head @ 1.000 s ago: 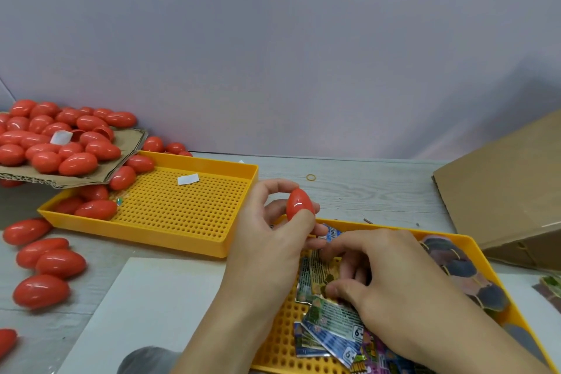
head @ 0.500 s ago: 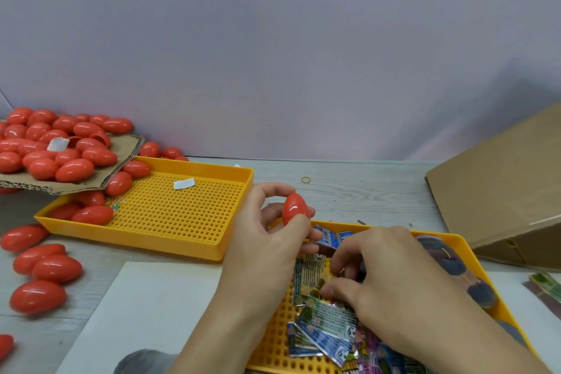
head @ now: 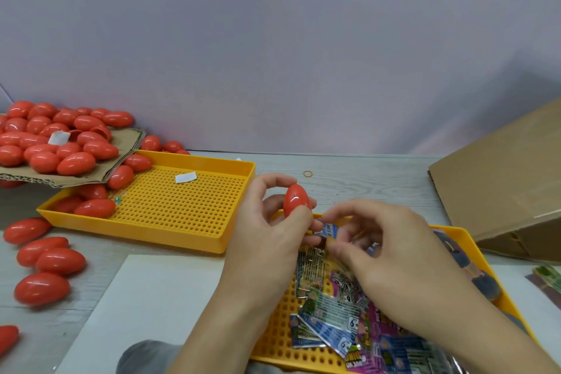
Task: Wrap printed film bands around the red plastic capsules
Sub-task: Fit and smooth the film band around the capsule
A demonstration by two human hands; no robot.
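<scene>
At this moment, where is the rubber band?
In the head view, the rubber band lies on the table near the wall, just right of the far yellow tray, beyond the left hand.

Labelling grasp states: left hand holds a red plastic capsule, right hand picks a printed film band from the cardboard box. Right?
Not quite. The head view shows the right hand picking the printed film band over the yellow perforated plastic tray, not the cardboard box. The left hand does hold a red plastic capsule.

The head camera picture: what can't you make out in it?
- Film band pinched by the right hand: blurred, mostly behind fingers.
- Red capsule in the left hand: lower end hidden by the thumb.
- Cardboard box: cut off by the right edge.
</scene>
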